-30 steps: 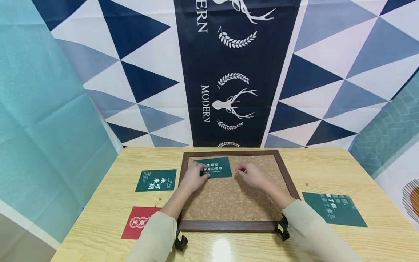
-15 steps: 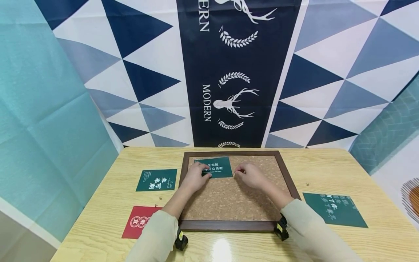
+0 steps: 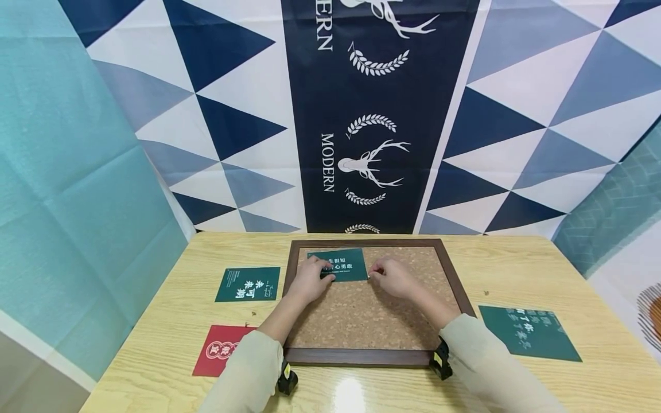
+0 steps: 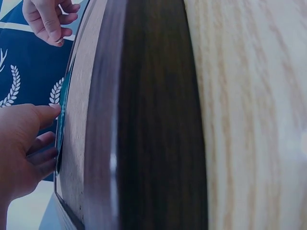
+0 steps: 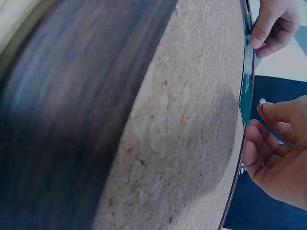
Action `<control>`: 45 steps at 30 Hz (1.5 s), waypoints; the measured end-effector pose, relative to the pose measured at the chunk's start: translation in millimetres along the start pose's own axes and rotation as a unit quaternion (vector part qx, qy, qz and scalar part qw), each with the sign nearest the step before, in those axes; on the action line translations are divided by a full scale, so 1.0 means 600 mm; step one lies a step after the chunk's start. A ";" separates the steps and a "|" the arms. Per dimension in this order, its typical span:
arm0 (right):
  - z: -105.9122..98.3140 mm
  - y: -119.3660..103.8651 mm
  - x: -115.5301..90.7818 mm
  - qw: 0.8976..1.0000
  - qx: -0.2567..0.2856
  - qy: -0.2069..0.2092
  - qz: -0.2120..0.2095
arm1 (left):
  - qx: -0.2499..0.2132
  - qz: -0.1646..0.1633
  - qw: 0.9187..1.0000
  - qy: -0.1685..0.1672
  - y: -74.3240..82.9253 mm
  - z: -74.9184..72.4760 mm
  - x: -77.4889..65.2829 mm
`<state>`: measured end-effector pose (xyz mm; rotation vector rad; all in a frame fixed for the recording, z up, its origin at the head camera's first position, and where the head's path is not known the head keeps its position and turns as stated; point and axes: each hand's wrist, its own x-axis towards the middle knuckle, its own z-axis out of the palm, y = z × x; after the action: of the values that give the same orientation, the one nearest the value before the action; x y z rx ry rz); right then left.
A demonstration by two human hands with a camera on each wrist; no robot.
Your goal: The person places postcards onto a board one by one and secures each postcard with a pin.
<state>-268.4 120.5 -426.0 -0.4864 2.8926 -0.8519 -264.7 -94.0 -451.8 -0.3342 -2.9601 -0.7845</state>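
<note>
A dark green card (image 3: 352, 259) with white lettering lies on the upper left of a brown-framed corkboard (image 3: 361, 318). My left hand (image 3: 308, 280) rests on its left part, the thumb and fingers spread and touching the card, hiding some of the lettering. Close to the card's lower right corner, my right hand (image 3: 395, 279) pinches a tiny pale thumbtack (image 5: 262, 102) between thumb and forefinger. From the right wrist view, the other fingers of this hand are curled near the card's edge (image 5: 245, 108). The left wrist view shows the left fingertips at the card (image 4: 62, 115), seen edge-on.
Left of the board lie another green card (image 3: 248, 284) and a red card (image 3: 217, 350), partly covered by the left sleeve. A larger green card (image 3: 532, 332) lies to the right. Small dark bits dot the wooden table (image 3: 170, 321). A patterned cloth (image 3: 248, 115) hangs behind.
My right hand has shifted slightly left and down, bringing the thumbtack to the card's lower right corner. The left hand stays on the card.
</note>
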 end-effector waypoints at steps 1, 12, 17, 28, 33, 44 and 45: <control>0.000 0.000 0.000 1.000 0.000 -0.001 0.001 | 0.001 0.002 1.000 0.000 0.000 0.000 0.000; 0.006 0.002 0.006 1.000 -0.002 -0.009 -0.017 | 0.032 0.017 0.999 -0.004 0.000 0.005 -0.002; 0.010 0.002 0.009 1.000 -0.016 -0.006 -0.016 | 0.032 0.014 0.999 -0.004 -0.001 0.009 -0.001; 0.017 0.000 0.013 1.000 0.000 -0.022 -0.004 | 0.034 0.014 0.999 -0.006 -0.003 0.012 0.003; 0.019 0.002 0.015 1.000 -0.001 -0.019 -0.008 | 0.030 0.012 0.999 -0.009 -0.003 0.012 0.003; 0.019 -0.004 0.020 1.000 -0.010 -0.023 0.007 | 0.033 0.014 0.999 -0.007 -0.006 0.013 0.005; 0.019 -0.005 0.021 1.000 -0.016 -0.023 0.006 | 0.032 0.015 0.999 -0.007 -0.007 0.013 0.006</control>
<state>-277.6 108.4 -434.0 -0.4831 2.8693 -0.7833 -269.0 -93.2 -460.3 -0.3811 -2.9777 -0.6847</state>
